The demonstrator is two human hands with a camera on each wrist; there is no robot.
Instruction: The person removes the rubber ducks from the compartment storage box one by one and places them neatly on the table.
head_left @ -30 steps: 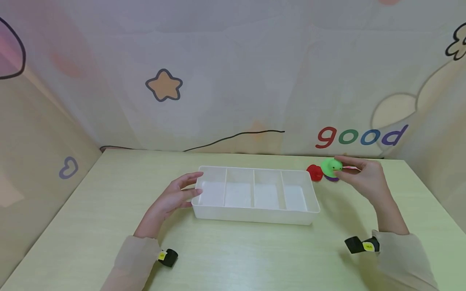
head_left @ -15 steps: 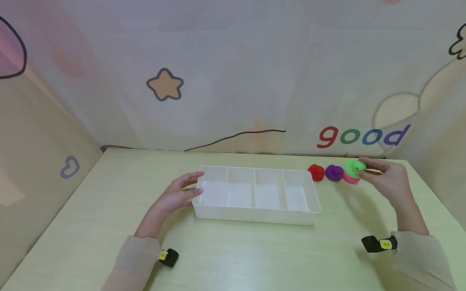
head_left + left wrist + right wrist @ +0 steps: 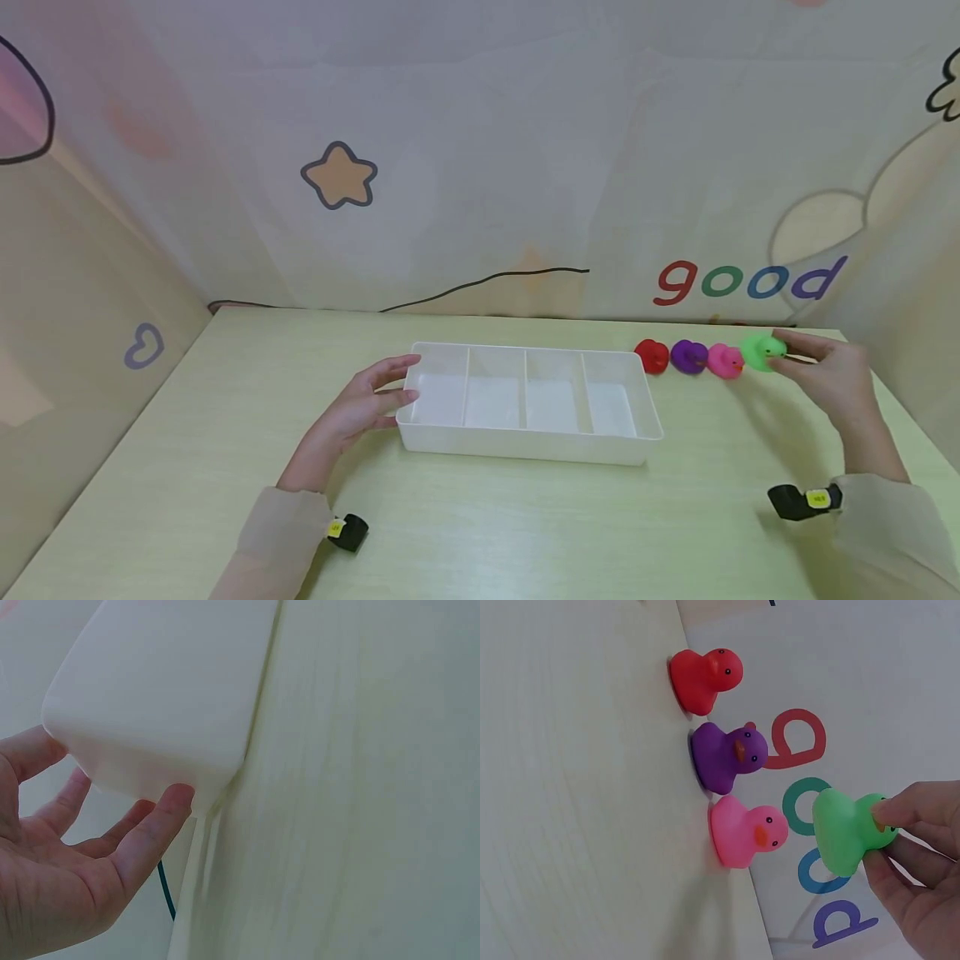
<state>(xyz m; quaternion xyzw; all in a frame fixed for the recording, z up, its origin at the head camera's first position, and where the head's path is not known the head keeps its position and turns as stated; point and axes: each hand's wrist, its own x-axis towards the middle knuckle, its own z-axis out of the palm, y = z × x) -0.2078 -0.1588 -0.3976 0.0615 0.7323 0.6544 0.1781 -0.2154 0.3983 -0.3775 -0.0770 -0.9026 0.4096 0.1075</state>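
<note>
In the head view my right hand (image 3: 836, 375) pinches a green rubber duck (image 3: 759, 352) by its head, at the right end of a row of ducks. The right wrist view shows the green duck (image 3: 840, 832) held above the table, with thumb and fingers at its head. A pink duck (image 3: 742, 836), a purple duck (image 3: 718, 757) and a red duck (image 3: 697, 684) stand upright in line. My left hand (image 3: 360, 408) rests against the left end of a white four-part tray (image 3: 525, 444); the left wrist view shows its fingers (image 3: 154, 836) spread along the end wall.
The tray stands mid-table, its right rear corner close to the red duck. Behind the pale wooden table (image 3: 480, 533) hangs a printed cloth backdrop (image 3: 480, 167), with further cloth at both sides.
My right hand has moved right with the green duck, passing over the purple and pink ducks and uncovering them. My left hand and the tray have stayed in place.
</note>
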